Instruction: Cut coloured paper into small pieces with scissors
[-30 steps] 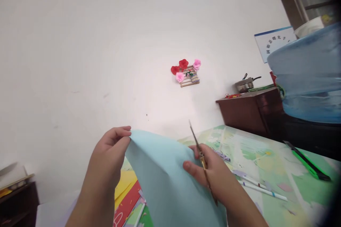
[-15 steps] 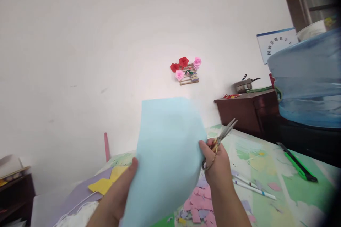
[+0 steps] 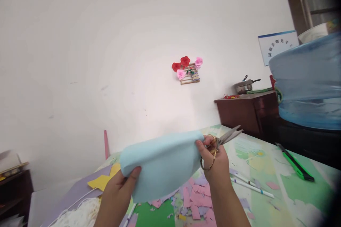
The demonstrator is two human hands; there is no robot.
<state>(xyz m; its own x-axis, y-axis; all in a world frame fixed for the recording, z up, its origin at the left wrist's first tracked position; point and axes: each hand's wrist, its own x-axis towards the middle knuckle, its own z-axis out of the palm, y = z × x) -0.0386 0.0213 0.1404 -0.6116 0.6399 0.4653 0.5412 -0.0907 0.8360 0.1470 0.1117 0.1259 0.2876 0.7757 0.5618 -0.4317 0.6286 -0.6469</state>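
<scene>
A light blue sheet of paper [image 3: 162,161] is bent over into a curve in front of me, above the table. My left hand [image 3: 121,188] pinches its lower left edge, thumb on the front. My right hand [image 3: 214,163] grips the sheet's right edge with thumb and fingers, and the same hand carries a pair of scissors [image 3: 222,140] with gold handles. The blades point up and to the right, slightly apart.
Pink and purple paper scraps [image 3: 195,200] lie on the green patterned table [image 3: 269,177]. A yellow star [image 3: 102,181], white pens [image 3: 252,184] and a green utility knife [image 3: 294,161] lie around. A brown cabinet [image 3: 247,111] and a blue water jug [image 3: 309,81] stand at right.
The blue sheet stood upright half a second ago and now is folded over into a low curve. My left hand slid down to its lower edge. The scissors tilted lower to the right.
</scene>
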